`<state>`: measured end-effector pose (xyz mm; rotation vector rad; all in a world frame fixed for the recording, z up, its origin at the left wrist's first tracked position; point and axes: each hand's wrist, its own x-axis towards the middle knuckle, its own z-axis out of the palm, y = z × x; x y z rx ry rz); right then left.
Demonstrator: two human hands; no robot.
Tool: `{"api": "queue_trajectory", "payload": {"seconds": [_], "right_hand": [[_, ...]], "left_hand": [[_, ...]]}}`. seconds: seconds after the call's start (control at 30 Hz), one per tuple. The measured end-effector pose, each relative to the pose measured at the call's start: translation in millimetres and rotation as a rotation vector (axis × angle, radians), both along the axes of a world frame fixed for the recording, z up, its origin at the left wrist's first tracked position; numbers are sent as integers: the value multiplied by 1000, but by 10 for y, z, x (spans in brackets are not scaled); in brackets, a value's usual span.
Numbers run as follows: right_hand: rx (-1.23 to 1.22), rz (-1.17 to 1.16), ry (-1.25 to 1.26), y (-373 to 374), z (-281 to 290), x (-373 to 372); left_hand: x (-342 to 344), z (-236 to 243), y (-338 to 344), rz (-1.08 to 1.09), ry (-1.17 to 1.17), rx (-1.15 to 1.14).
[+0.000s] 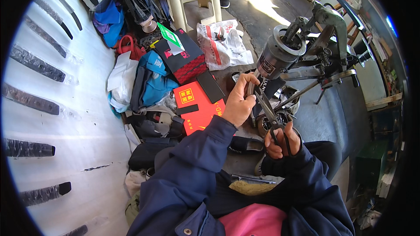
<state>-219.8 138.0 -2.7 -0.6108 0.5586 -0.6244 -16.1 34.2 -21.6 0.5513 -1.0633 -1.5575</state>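
The left hand (238,102) pinches a thin strap (250,88) upright. Just right of it, the right hand (282,142) grips black-handled scissors (267,110), blades pointing up at the strap.

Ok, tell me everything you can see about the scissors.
The dark metal scissors with black handle loops point up and away, blades slightly parted. The right hand grips the loops; the blade tips meet a narrow strap-like piece pinched in the left hand. A grey metal machine stands behind.
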Motion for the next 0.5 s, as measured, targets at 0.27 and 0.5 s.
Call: {"api": "queue_trajectory", "payload": {"seconds": [0.27,0.5], "right_hand": [[11,-41,74,-166,-6,-20],[-60,-138,342,-122,167,53]], "left_hand": [[2,-60,-28,11,-62,-22],[-3,-81,-24,8,-68,18]]}}
